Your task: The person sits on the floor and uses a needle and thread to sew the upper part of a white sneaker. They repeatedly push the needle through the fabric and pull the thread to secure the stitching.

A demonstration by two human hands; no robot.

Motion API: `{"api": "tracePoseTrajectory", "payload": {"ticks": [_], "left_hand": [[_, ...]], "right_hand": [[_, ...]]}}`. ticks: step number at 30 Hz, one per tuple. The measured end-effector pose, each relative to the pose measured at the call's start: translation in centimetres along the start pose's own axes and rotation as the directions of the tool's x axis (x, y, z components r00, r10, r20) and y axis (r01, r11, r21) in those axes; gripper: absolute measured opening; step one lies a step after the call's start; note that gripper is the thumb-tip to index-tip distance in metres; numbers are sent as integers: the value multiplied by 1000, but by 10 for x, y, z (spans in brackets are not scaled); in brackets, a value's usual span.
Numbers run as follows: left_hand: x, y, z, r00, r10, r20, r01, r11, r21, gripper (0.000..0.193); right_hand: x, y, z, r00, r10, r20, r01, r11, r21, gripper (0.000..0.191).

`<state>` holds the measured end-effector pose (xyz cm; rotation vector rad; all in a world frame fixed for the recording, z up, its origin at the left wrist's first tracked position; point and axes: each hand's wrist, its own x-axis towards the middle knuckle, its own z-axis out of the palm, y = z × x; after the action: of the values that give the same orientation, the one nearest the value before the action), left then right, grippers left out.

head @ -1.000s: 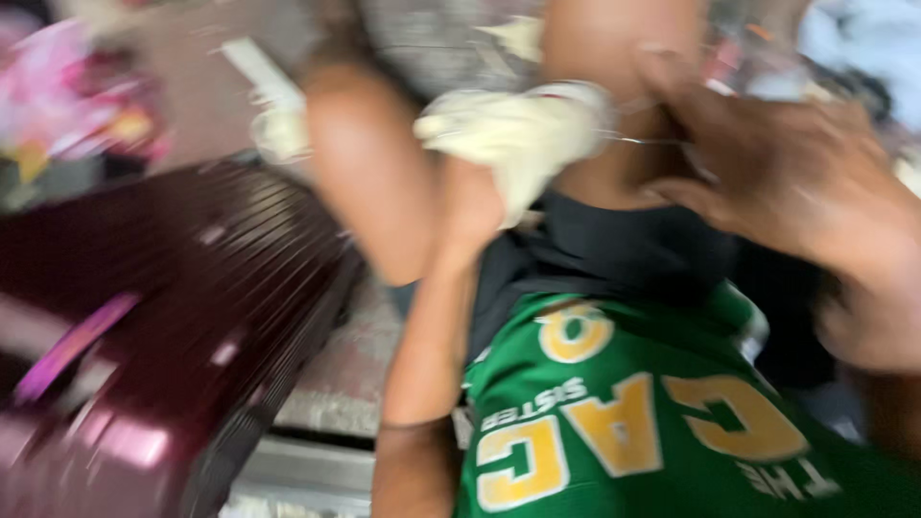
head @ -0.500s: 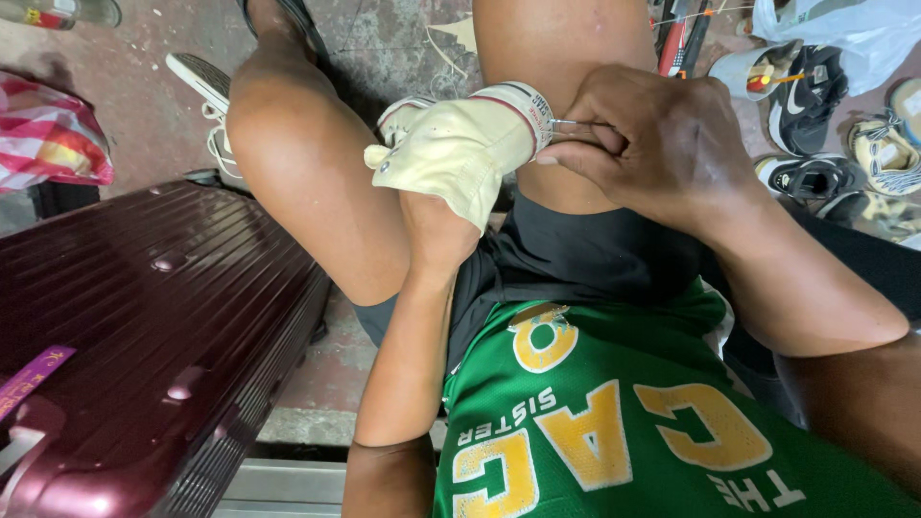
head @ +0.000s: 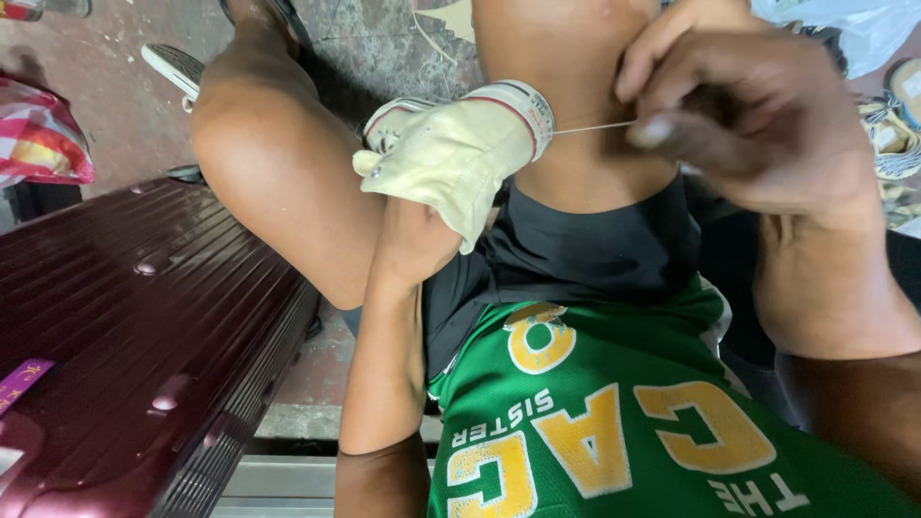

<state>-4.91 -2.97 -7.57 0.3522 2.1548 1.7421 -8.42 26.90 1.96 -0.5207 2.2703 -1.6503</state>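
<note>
- Stained concrete floor [head: 379,53] fills the upper frame; a maroon suitcase [head: 125,336] lies lower left.
- Left hand [head: 408,245] clasps a cream canvas shoe [head: 456,158] at centre.
- Right hand [head: 739,120], upper right, pinches a taut thread [head: 590,127]; I'd pull steadily, straight from the sole.

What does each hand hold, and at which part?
The left hand grips the cream canvas shoe from underneath. The right hand pinches the thin taut thread at its end.

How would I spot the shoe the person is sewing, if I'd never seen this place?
Find the big dark red suitcase on the left, then look right, between the person's bare knees. There the left hand holds up a cream canvas shoe. Only it has a taut thread running to the right hand.
</note>
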Motion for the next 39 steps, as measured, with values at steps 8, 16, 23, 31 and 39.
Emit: {"api": "tracePoseTrajectory", "payload": {"ticks": [8,16,23,31,39], "left_hand": [[14,18,2,963,249,108,-271,892,362,13],[16,25,-2,973,218,75,-230,909,346,12],[16,29,-6,983,168,67,-181,932,314,13],[20,32,-13,991,129,40,-134,970,204,14],[20,44,2,999,20,-47,-25,993,-115,16]], "right_hand": [[-5,6,32,996,50,-74,1,821,571,23],[5,-9,43,977,201,-66,-169,930,327,18],[9,-2,43,993,74,-93,-61,989,137,23],[9,2,37,955,278,-100,-163,779,606,22],[-23,19,26,933,163,-320,-7,898,439,43]]}}
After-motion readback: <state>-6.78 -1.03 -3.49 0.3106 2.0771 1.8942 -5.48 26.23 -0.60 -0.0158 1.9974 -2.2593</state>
